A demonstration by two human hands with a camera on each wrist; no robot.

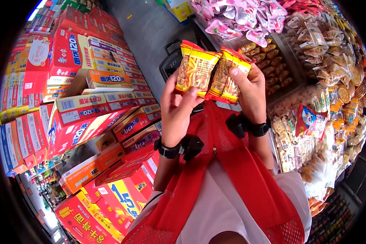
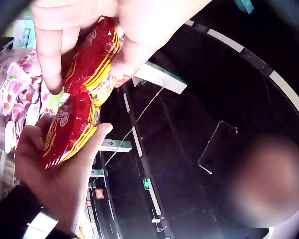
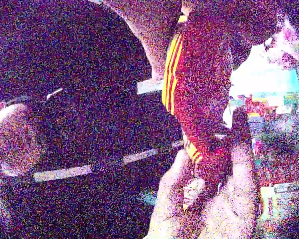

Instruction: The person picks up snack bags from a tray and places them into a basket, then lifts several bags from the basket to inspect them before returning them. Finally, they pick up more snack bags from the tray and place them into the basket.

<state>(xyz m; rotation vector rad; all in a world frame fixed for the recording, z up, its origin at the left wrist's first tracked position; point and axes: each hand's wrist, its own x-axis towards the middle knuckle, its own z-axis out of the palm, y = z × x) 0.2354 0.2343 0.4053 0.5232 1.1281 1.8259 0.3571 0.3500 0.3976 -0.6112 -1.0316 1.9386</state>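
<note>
Two red-and-yellow snack packets are held side by side in the head view, their printed sides facing up. The left hand (image 1: pixel 177 112) grips the left packet (image 1: pixel 196 71), thumb on its lower edge. Around the right packet (image 1: pixel 230 75) the right hand (image 1: pixel 252 91) is curled, thumb on its front. The packets meet at their lower corners and part towards the top. Their red ends show in the left wrist view, upper packet (image 2: pixel 92 62) and lower packet (image 2: pixel 70 129) touching. Grainy noise covers the right wrist view, where a red wrapper (image 3: pixel 204 79) is visible.
Stacked noodle cartons (image 1: pixel 79 110) fill the left side. On the right are a tray of small wrapped snacks (image 1: pixel 272 67), pink packets (image 1: pixel 244 16) and clear bags of snacks (image 1: pixel 313 36). Grey floor (image 1: pixel 144 24) and a dark basket-like object (image 1: pixel 168 61) lie beyond the hands.
</note>
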